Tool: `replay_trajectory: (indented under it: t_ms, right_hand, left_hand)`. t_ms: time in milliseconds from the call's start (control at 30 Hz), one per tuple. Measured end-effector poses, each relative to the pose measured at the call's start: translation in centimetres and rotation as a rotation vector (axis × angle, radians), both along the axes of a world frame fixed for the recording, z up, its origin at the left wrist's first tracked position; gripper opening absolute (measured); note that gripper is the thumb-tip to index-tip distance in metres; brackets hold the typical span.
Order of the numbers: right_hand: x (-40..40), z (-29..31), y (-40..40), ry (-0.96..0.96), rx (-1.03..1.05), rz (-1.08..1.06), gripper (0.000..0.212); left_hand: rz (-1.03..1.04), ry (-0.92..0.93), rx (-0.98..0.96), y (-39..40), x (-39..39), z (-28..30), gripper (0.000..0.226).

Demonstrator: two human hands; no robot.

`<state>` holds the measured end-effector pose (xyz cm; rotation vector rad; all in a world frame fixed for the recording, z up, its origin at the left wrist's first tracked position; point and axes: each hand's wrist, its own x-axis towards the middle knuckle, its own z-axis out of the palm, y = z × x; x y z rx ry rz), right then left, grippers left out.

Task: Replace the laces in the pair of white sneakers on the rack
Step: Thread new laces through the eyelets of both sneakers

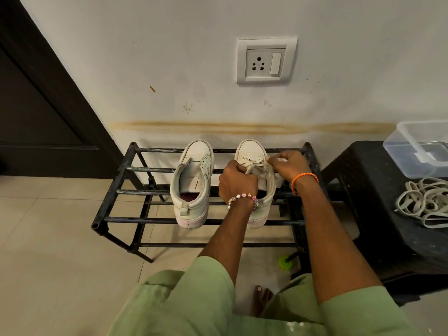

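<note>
Your left hand (236, 181) curls over the inner side of the right sneaker (254, 170) at its collar and tongue, steadying it. Your right hand (287, 166) pinches a lace (253, 162) at the outer eyelets, thumb and fingertips closed on the strand. Both sneakers stand on the top bars of the rack (116, 192), heels toward you at the near edge and toes at the far edge by the wall (169, 69). The left sneaker (192, 180) is just beside the right one and shows bare eyelets with no lace.

Risks from here: a hard pull on the lace could drag the right sneaker forward, since its heel overhangs the near bar and the rack is open rungs with gaps. A flat lace may also snag in an eyelet if you draw it at an angle. Your steadying hand is probably what prevents both.

Materials: the sneakers are smooth, off-white and scuffed, with thick, pink-tinged soles. The rack is black metal tube, chipped. To your right a dark, textured stool (378, 214) carries a loose coil of flat pale laces (424, 202) and, farther back, a clear plastic box (419, 146).
</note>
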<state>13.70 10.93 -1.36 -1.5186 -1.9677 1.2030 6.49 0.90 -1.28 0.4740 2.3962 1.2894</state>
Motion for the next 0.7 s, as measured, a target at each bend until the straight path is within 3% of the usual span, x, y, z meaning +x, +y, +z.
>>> replay_trajectory:
  t_ms: [267, 467, 600, 667, 700]
  right_hand:
    - [-0.4, 0.1, -0.5, 0.018, -0.026, 0.025, 0.026]
    - [-0.3, 4.1, -0.3, 0.565, 0.018, -0.088, 0.023]
    - [0.0, 5.3, -0.2, 0.85, -0.184, -0.087, 0.021]
    - [0.0, 5.1, -0.3, 0.906, -0.316, -0.123, 0.023]
    - [-0.1, 4.8, -0.2, 0.844, -0.323, -0.164, 0.023]
  left_hand:
    - [0.005, 0.004, 0.008, 0.1, 0.1, 0.0, 0.014]
    - [-0.016, 0.008, -0.012, 0.1, 0.0, 0.1, 0.013]
    - [-0.024, -0.013, -0.013, 0.1, -0.1, 0.0, 0.014]
    - [-0.025, -0.008, -0.014, 0.1, -0.1, 0.1, 0.014]
    - [-0.025, -0.006, -0.013, 0.1, -0.1, 0.1, 0.014]
